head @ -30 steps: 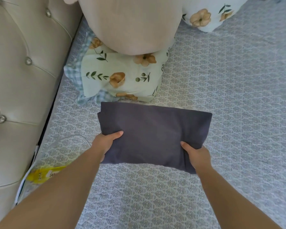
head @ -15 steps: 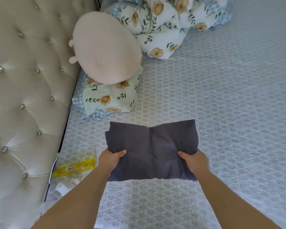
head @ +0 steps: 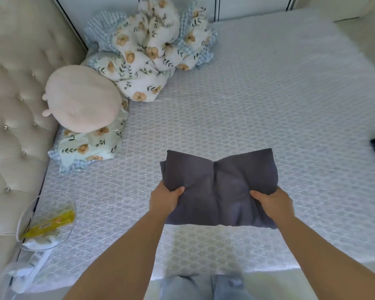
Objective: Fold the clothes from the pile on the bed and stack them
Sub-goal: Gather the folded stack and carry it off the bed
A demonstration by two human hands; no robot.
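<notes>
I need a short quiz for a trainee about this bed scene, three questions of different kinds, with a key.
1. True or false: both hands, left and right, grip the grey cloth.
2. What sits on the floral pillow? A) plush toy B) book C) shoe
3. Fill in: the crumpled floral blanket lies near the bed's ____.

Key: 1 true; 2 A; 3 headboard.

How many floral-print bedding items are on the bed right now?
2: a bunched floral quilt by the far wall, and a floral pillow under the round pink plush beside the headboard. More may be hidden.
</notes>
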